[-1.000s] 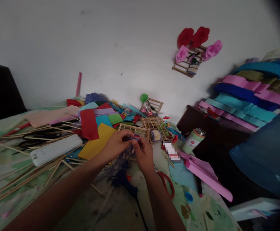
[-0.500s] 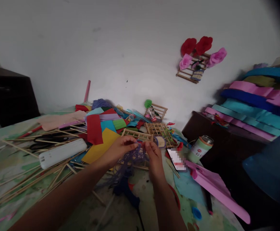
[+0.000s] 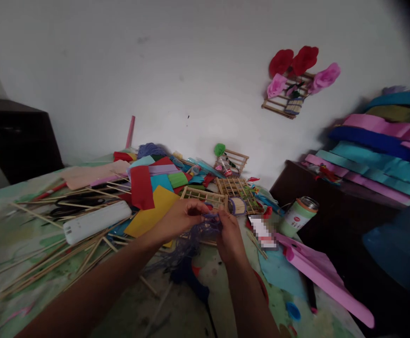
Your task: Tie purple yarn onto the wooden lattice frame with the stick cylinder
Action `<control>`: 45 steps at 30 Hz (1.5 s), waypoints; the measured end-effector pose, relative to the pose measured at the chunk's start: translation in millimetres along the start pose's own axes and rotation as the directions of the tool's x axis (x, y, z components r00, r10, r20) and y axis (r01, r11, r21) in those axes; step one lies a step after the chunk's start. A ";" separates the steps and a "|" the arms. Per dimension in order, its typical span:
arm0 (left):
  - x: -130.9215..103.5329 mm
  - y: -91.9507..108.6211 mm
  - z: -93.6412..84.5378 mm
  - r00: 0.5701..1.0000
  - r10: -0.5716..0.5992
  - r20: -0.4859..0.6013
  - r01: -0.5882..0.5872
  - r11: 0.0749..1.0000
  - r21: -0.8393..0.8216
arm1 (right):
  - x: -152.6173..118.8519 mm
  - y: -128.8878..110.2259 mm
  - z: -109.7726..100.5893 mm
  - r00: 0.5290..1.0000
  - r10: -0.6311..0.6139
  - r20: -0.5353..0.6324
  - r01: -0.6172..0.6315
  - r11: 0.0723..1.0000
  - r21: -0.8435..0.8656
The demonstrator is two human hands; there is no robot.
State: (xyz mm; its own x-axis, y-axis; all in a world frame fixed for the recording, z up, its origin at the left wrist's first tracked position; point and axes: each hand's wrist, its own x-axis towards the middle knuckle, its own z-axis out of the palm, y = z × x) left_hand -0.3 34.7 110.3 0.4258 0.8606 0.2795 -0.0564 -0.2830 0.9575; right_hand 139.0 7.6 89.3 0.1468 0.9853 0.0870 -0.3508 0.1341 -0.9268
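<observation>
Over the table, my left hand pinches thin purple string between thumb and fingers. My right hand, also closed, grips the same string close by, and a short stretch runs between the fingertips. Loose loops of the purple string hang in a tangle below both hands. A blue glue gun with a dark cord lies under them on the table. Just beyond my fingers is a small wooden stick frame, partly hidden. Beside it sits a round piece of light sticks with a purple edge.
Left of my hands lie a white power strip, black scissors, wooden sticks and coloured paper sheets. On the right stand an open green jar and a pink paper roll. Paper flowers hang on the wall.
The view has shifted slightly, so the scene sits a little further right. My fingertips have moved a bit apart, with string now showing between them. Both hands still hold the string.
</observation>
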 end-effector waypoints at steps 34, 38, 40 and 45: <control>3.9 -4.3 -28.6 0.995 -0.056 -0.087 0.036 0.976 -0.217 | 2.0 -7.8 -7.9 0.998 -0.059 -0.008 0.059 0.984 0.167; 5.0 -4.6 -26.5 0.983 -0.175 -0.048 0.118 0.818 -0.563 | -0.2 -13.3 -4.9 1.000 0.030 0.003 -0.030 0.959 0.282; 4.7 -1.8 -24.5 0.977 -0.211 -0.017 0.148 0.738 -0.658 | -1.6 -15.6 -3.5 0.999 0.040 0.020 -0.044 0.948 0.314; 4.0 3.4 -27.6 0.973 -0.220 0.068 0.205 0.692 -0.693 | -3.4 -20.0 -3.6 0.994 0.031 0.101 -0.057 0.962 0.267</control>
State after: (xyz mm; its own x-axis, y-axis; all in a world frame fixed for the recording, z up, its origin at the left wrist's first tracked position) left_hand -23.7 48.8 116.7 0.4882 0.8710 0.0559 -0.5770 0.2740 0.7694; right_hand 148.9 1.2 106.2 0.0420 0.9947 0.0944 -0.5931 0.1008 -0.7988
